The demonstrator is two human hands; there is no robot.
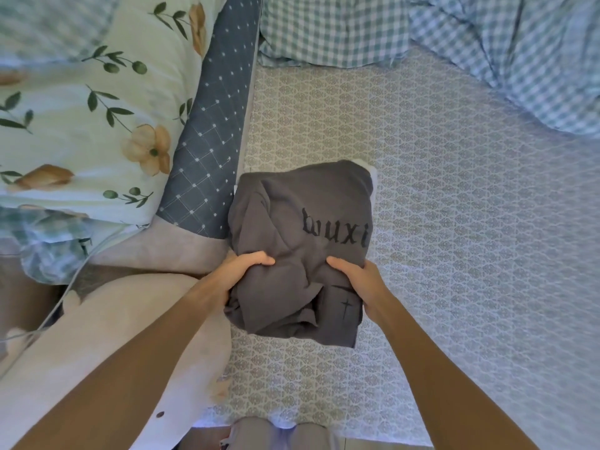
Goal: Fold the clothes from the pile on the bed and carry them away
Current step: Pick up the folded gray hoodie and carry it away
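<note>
Grey folded garment [302, 241], long axis pointing away; both hands, left [240, 274] and right [363, 284], grip near edge.

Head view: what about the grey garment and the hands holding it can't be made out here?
- Grey garment: its kind is hidden by its own folds.
- Print: only "wuxi" shows; the rest wraps past the right fold.
- White item beneath: mostly covered by the garment.
- Left hand and right hand: fingers tucked under the cloth, only thumbs show.
- Whether the bundle is lifted off the sheet: unclear from above.
</note>
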